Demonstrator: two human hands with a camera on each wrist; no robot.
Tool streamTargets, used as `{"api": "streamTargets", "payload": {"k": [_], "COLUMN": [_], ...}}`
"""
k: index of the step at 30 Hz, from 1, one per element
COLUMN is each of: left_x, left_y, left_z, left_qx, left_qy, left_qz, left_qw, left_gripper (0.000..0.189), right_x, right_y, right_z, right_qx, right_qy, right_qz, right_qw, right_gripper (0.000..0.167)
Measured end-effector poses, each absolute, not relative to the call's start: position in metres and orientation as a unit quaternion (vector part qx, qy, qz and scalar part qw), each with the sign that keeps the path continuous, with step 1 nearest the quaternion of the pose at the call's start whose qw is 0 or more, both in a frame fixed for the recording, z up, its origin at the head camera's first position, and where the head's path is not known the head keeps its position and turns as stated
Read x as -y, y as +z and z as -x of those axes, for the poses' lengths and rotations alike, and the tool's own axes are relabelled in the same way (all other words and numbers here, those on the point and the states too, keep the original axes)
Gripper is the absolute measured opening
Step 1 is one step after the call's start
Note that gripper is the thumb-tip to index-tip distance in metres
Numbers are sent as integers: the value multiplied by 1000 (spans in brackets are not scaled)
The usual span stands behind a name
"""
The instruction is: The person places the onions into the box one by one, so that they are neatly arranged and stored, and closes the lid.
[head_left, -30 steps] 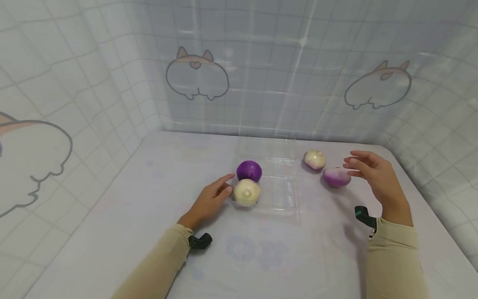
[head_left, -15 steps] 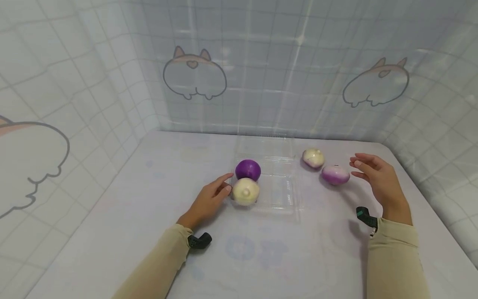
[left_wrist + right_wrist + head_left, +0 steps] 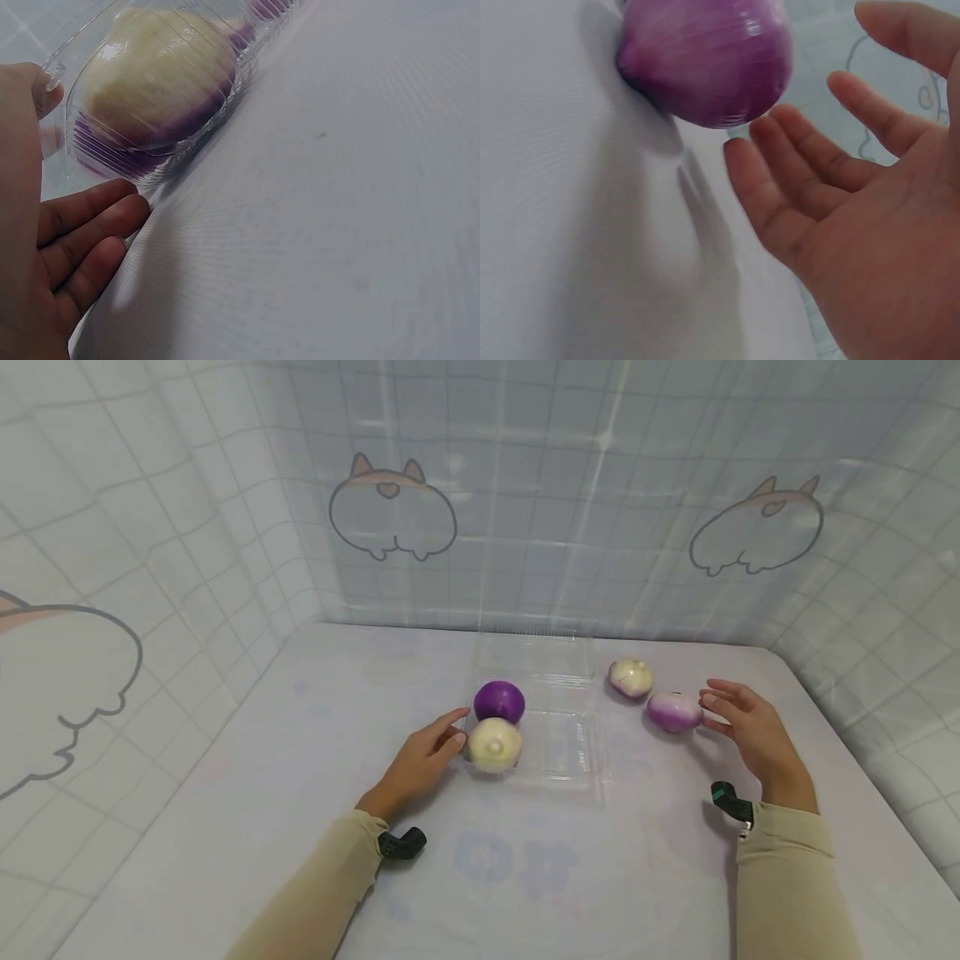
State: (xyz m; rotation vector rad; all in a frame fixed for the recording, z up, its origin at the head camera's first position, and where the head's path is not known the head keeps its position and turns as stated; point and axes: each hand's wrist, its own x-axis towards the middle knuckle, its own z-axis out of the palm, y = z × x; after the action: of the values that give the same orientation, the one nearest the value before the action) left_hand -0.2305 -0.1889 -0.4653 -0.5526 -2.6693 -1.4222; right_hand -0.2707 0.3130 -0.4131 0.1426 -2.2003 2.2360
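My left hand [image 3: 423, 760] rests at the left rim of a clear plastic container [image 3: 558, 747], thumb and index finger at its edge. In the left wrist view its other fingers [image 3: 94, 217] lie extended beside the container wall. Inside, on the left, sit a deep purple onion [image 3: 498, 702] and a pale onion [image 3: 495, 746] in front of it. My right hand [image 3: 753, 731] reaches toward a purple-and-white onion [image 3: 673, 712] on the table, fingertips right at its right end. The right wrist view shows the fingers [image 3: 795, 172] spread and slightly bent below that onion [image 3: 709, 60].
Another whitish onion [image 3: 631, 679] with purple edges lies on the table, just behind and left of the one near my right hand. The container's clear lid [image 3: 534, 656] is folded back toward the rear curtain [image 3: 540, 527]. A white cloth covers the table [image 3: 525, 877].
My right hand moves slightly right, then comes lower and back to the onion's right end. My left hand, the container and the onions stay put.
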Motion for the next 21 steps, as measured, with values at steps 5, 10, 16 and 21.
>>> {"api": "streamTargets", "payload": {"k": [5, 10, 16, 21], "left_x": [188, 187, 188, 189], "left_y": [-465, -464, -464, -464], "left_z": [230, 230, 229, 228], "left_qx": [867, 866, 869, 870], "left_qy": [-462, -463, -461, -461], "left_qz": [183, 185, 175, 174], "left_qw": [41, 42, 33, 31], "left_gripper": [46, 46, 46, 45], "right_x": [-311, -309, -306, -304], "right_y": [-414, -417, -420, -421], "right_z": [271, 271, 271, 271], "right_qx": [774, 786, 805, 844], "right_qy": [631, 616, 589, 531], "right_qz": [-20, -29, -36, -19], "right_qw": [-42, -49, -58, -75], "right_gripper": [58, 71, 73, 79]}}
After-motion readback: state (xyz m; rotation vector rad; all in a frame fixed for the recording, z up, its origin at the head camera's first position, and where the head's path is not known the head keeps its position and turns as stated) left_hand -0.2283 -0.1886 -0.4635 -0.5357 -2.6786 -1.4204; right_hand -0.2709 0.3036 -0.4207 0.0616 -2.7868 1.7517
